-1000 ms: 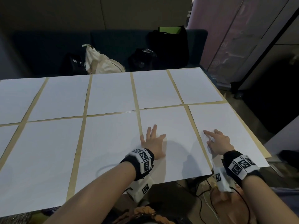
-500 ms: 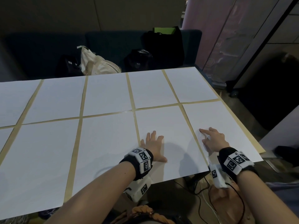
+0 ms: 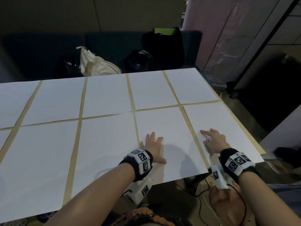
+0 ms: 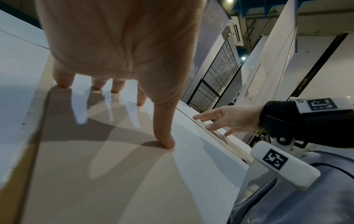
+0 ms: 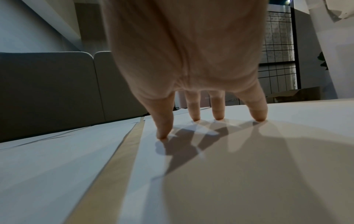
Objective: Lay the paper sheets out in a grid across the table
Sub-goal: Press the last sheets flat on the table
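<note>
White paper sheets lie in two rows across the wooden table (image 3: pixel 187 123), with thin strips of wood showing between them. My left hand (image 3: pixel 154 146) lies flat with spread fingers on the near-row sheet (image 3: pixel 169 124) second from the right. In the left wrist view the left hand (image 4: pixel 118 45) has its fingertips and thumb pressing that paper. My right hand (image 3: pixel 212 141) touches the near right sheet (image 3: pixel 231 124) close to its left edge. In the right wrist view only the straight fingertips of the right hand (image 5: pixel 187 60) press down. Neither hand grips anything.
Behind the table a dark sofa (image 3: pixel 40 51) holds a cream tote bag (image 3: pixel 97 66) and black bags (image 3: pixel 164 46). The near-row sheets overhang the table's front edge. The table's right edge (image 3: pixel 254 142) runs beside the right hand. Cables (image 3: pixel 203 193) lie on the floor below.
My left hand has slid a little toward the near edge, and its thumb now shows spread out. The right hand stays on its sheet. The head view shifted slightly.
</note>
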Motion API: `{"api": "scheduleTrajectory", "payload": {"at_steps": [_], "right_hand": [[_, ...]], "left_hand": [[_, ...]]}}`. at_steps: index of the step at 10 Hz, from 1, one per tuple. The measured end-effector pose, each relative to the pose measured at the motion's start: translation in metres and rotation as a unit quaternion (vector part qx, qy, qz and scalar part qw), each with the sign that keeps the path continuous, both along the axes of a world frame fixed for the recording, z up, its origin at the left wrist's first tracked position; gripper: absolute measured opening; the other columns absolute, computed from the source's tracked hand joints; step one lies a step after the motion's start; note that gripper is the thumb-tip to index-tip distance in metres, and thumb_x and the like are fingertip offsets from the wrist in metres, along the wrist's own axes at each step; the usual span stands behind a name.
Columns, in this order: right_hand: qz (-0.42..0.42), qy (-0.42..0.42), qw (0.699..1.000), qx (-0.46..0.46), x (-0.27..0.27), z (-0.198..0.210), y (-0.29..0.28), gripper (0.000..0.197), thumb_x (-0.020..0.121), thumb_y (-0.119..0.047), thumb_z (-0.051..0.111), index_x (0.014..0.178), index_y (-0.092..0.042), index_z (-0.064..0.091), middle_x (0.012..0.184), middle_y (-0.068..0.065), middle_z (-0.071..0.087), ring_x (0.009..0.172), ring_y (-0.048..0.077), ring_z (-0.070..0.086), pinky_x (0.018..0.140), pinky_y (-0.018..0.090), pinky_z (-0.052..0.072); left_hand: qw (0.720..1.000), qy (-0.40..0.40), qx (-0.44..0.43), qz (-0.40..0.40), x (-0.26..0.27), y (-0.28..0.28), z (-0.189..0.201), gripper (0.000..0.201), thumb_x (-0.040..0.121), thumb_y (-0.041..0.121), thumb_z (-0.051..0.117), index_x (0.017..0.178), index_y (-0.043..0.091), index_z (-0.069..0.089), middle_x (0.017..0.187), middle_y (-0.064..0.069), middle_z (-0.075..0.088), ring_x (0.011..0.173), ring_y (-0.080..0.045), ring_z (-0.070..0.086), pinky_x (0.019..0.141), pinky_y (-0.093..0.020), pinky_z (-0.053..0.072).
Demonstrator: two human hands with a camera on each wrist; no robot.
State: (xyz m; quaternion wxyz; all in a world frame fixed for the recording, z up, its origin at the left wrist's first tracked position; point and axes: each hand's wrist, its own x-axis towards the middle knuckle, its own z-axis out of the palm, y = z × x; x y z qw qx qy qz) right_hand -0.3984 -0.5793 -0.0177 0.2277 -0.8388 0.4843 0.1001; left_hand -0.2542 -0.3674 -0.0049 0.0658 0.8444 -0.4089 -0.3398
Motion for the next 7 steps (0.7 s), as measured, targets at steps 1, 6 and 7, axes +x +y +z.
{"api": "scheduleTrajectory", "payload": {"at_steps": [1,6,7], "right_hand": [[-0.001,-0.007,1.0,0.002,0.0,0.0002,-0.0017,0.047,0.095,-0.019,0.047,0.137,-0.037,0.041,0.156,0.001,0.021,0.14,0.031,0.019,0.113,0.051,0.024],[0.005,-0.012,1.0,-0.003,0.0014,-0.0031,-0.0023,0.046,0.094,-0.02,0.049,0.137,-0.036,0.042,0.156,0.001,0.023,0.14,0.031,0.022,0.114,0.051,0.023],[0.004,-0.012,1.0,-0.003,0.0015,-0.0032,-0.003,0.047,0.094,-0.019,0.049,0.136,-0.036,0.043,0.156,0.002,0.024,0.14,0.031,0.022,0.114,0.05,0.023]], "left_hand": [[1.0,-0.003,0.002,-0.001,0.0006,-0.0008,0.0001,0.094,0.077,0.035,0.07,0.149,0.022,0.012,0.159,-0.009,-0.012,0.147,-0.029,-0.014,0.116,-0.052,0.002],[1.0,-0.002,0.007,-0.001,0.0012,-0.0024,0.0002,0.094,0.077,0.034,0.07,0.149,0.021,0.011,0.159,-0.009,-0.013,0.146,-0.029,-0.016,0.116,-0.052,0.002],[1.0,-0.003,0.005,-0.001,0.0009,-0.002,0.0,0.093,0.077,0.035,0.07,0.149,0.022,0.012,0.159,-0.009,-0.013,0.146,-0.029,-0.015,0.117,-0.052,0.003]]}}
